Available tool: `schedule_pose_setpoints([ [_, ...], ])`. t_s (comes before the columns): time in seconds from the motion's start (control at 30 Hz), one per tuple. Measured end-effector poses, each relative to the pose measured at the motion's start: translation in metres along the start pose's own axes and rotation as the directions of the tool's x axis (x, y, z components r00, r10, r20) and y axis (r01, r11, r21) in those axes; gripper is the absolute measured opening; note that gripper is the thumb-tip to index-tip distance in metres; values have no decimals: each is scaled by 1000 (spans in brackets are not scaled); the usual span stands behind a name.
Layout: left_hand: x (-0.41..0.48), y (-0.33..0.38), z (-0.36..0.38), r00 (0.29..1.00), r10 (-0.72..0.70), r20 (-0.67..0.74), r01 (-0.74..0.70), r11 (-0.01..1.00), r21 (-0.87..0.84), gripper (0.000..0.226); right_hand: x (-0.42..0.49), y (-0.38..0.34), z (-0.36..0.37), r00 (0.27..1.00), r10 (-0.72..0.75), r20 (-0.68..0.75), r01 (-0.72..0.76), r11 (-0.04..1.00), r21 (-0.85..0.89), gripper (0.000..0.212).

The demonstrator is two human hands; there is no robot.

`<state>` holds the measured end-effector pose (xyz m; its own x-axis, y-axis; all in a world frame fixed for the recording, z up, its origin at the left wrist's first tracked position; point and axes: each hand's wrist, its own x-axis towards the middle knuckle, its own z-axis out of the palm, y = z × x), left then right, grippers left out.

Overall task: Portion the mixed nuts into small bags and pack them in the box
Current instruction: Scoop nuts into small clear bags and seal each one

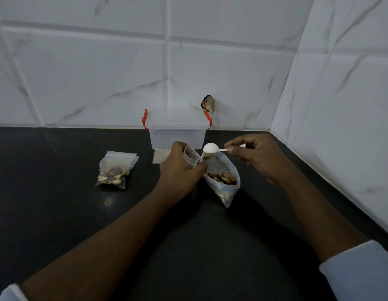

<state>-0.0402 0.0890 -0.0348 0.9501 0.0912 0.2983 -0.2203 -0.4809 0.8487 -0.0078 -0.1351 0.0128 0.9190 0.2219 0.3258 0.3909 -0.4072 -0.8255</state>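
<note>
Left hand (180, 165) pinching small clear plastic bag (189, 156) open for filling; right hand (251, 152) gripping white plastic scoop (210, 148), tipping nuts from big clear pouch (223, 181); lidded clear box (177, 129) waiting behind

Home kitchen corner: a dark countertop (58, 213) met white marble-veined wall tiles (101, 72) (clip-lid storage box (177, 131) against them).

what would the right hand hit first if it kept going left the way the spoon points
Probably the small bag held open by the left hand; the right hand aims the white spoon at its mouth. Depth is uncertain.
</note>
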Motion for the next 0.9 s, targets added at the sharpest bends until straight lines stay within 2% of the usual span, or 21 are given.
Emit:
schedule_pose_setpoints([
  [0.1,-4,4,-2,999,16,-43,-17,1000,-26,53,2,6,0,990,139,2,-139,990,16,10],
  [0.2,-6,7,-2,996,36,-81,-38,999,-26,56,3,17,3,934,356,30,-358,930,81,13],
  [0.27,-6,9,-2,996,39,-86,-43,998,-39,59,3,22,5,899,435,50,-437,899,18,16],
  [0.37,-9,14,-4,998,38,-42,-42,994,-98,64,5,24,8,895,446,-20,-445,888,-116,21],
  [0.43,-10,14,-5,999,37,-4,-37,985,-168,56,6,22,8,914,399,-74,-401,858,-321,24],
  [0.53,-12,16,-7,999,17,48,-3,963,-270,45,6,21,8,941,331,-68,-292,695,-657,30],
  [0.57,-12,17,-7,998,0,65,19,954,-298,48,6,19,9,961,265,-77,-235,637,-734,33],
  [0.6,-12,17,-7,996,-18,83,44,946,-321,52,5,16,10,986,145,-78,-152,622,-768,37],
  [0.67,-10,13,-6,993,-45,111,81,932,-352,53,2,3,16,993,-118,-15,78,744,-664,40],
  [0.7,-10,12,-6,991,-43,126,87,925,-369,54,-4,-9,22,981,-189,31,179,845,-504,34],
  [0.73,-10,11,-6,990,-23,139,76,917,-392,57,-11,-21,30,975,-205,88,222,924,-312,27],
  [0.77,-10,10,-5,989,8,150,55,911,-408,61,-16,-31,38,969,-195,155,223,956,-193,22],
  [0.83,-11,10,-5,985,43,169,31,911,-412,69,-23,-37,52,941,-236,243,283,942,-181,18],
  [0.9,-14,13,-8,985,31,169,39,919,-393,72,-24,-33,60,924,-307,229,362,894,-264,10],
])
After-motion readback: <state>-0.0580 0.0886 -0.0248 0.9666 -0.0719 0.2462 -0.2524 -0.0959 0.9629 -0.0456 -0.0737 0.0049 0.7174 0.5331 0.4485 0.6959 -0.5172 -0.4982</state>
